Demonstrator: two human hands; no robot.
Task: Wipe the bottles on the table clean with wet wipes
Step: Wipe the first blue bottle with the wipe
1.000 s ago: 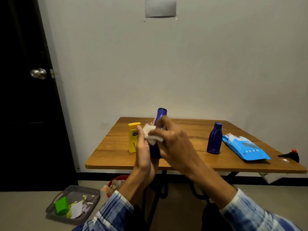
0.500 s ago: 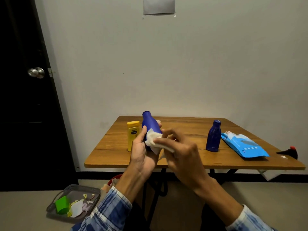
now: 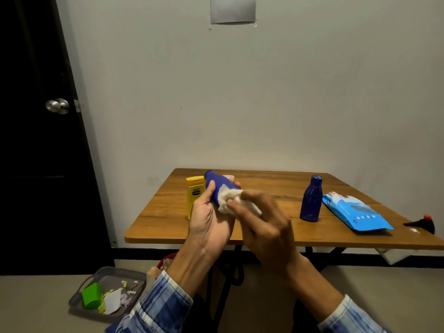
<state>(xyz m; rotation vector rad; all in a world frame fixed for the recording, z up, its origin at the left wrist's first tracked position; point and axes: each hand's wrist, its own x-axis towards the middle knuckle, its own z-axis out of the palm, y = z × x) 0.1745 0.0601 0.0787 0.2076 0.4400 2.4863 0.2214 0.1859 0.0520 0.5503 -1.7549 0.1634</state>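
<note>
- Left hand, centre of frame: palm up, fingers and thumb wrapped round a dark blue bottle; bottle tilted, cap toward upper left, held in front of the surface's near edge.
- Right hand, just right of the left: fingers pinched together on a white wet wipe, pressed against the lower body of the held bottle.
- Wooden surface, centre right: yellow bottle upright at its left part, partly behind the left hand.
- Second dark blue bottle upright, right of centre, well apart from both hands.
- Blue wipes pack lies flat just right of that bottle.
- Small black item with red tip at far right edge; type unclear.
- Grey basket on the floor, lower left, holding a green cup and scraps.
</note>
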